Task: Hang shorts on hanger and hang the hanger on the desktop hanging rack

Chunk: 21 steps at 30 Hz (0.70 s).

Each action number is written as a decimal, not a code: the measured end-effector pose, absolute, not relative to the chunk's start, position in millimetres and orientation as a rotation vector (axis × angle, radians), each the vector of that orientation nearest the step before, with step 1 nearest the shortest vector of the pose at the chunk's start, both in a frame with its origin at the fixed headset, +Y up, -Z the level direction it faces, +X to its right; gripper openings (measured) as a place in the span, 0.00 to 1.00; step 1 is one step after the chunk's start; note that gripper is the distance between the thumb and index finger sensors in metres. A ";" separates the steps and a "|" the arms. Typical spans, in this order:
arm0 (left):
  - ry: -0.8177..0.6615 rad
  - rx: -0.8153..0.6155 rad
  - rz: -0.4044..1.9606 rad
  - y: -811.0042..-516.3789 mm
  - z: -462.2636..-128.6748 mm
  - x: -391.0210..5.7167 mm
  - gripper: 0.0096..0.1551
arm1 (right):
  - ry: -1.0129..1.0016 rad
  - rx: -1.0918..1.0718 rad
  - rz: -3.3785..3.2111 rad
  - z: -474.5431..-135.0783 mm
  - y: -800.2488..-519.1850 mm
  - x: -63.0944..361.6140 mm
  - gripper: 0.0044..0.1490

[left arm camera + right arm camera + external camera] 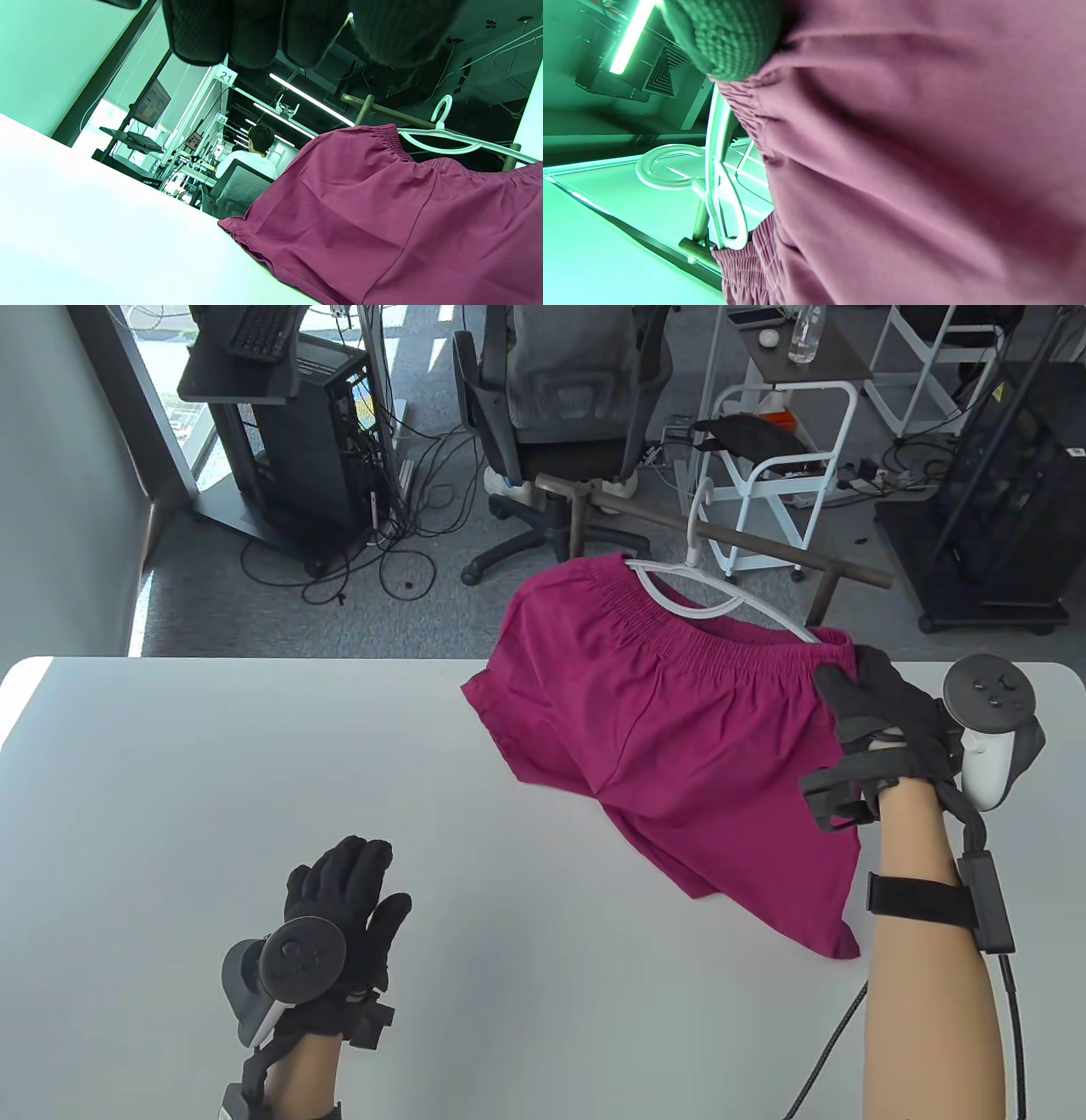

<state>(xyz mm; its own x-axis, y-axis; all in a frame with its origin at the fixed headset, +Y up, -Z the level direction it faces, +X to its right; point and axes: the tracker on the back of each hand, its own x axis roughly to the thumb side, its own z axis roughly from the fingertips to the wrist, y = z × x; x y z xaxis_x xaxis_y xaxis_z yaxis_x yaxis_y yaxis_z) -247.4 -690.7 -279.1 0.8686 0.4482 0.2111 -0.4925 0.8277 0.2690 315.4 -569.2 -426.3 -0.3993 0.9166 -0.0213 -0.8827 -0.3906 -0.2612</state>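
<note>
Magenta shorts point(662, 712) hang by their elastic waistband on a white hanger point(721, 602), with the lower leg hems trailing on the white table point(254, 780). My right hand point(882, 712) grips the hanger's right end through the waistband. The hanger's hook point(697, 517) is up at the brown bar of the desktop rack point(764, 543); I cannot tell whether it rests on it. My left hand point(356, 899) hovers open at the lower left, fingers straight, holding nothing. The left wrist view shows the shorts point(403, 220), hanger point(441, 135) and bar point(382, 110). In the right wrist view a fingertip point(725, 38) presses the fabric point(903, 169).
The rack's upright posts point(579, 526) stand at the table's far edge. Beyond it are an office chair point(560, 415), a white trolley point(780, 475) and a computer tower point(297, 449) on the floor. A cable point(827, 1052) runs from my right wrist across the table.
</note>
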 end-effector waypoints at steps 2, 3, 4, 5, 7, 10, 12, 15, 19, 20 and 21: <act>-0.152 0.298 0.480 -691.8 -280.9 -245.1 0.43 | -0.235 -0.200 1.976 -428.2 -575.4 317.2 0.38; -0.155 0.283 0.466 -692.6 -282.0 -243.7 0.43 | -0.227 -0.201 1.981 -429.6 -579.8 318.3 0.38; -0.160 0.268 0.455 -693.3 -282.8 -242.6 0.43 | -0.216 -0.203 1.984 -430.8 -583.9 319.0 0.38; -0.162 0.259 0.450 -693.9 -283.4 -241.9 0.43 | -0.211 -0.206 1.986 -431.6 -586.5 319.5 0.38; -0.167 0.239 0.443 -695.2 -284.7 -240.5 0.43 | -0.190 -0.206 1.990 -434.0 -593.2 321.1 0.38; -0.166 0.221 0.436 -696.8 -286.4 -239.6 0.43 | -0.181 -0.201 1.965 -436.3 -599.4 323.5 0.38; -0.166 0.206 0.431 -698.0 -287.9 -239.5 0.44 | -0.188 -0.210 1.981 -437.5 -601.8 326.2 0.38; -0.159 0.190 0.430 -700.1 -290.1 -240.1 0.44 | -0.212 -0.250 2.001 -438.3 -602.9 330.6 0.41; -0.155 0.181 0.423 -700.9 -291.2 -240.2 0.44 | -0.233 -0.281 2.058 -437.8 -602.0 333.3 0.44; -0.155 0.177 0.421 -700.9 -291.4 -239.9 0.44 | -0.238 -0.288 2.068 -437.6 -601.9 334.1 0.44; -0.155 0.176 0.420 -700.8 -291.4 -239.8 0.44 | -0.237 -0.289 2.070 -437.6 -601.9 334.3 0.45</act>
<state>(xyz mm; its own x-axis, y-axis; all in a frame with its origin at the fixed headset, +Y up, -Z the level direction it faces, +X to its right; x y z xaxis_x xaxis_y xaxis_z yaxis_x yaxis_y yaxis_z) -239.8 -700.8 -291.4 0.9017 0.3905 0.1857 -0.4173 0.8984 0.1369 334.3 -601.9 -437.6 -0.4794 0.8710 -0.1069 -0.8242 -0.4888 -0.2860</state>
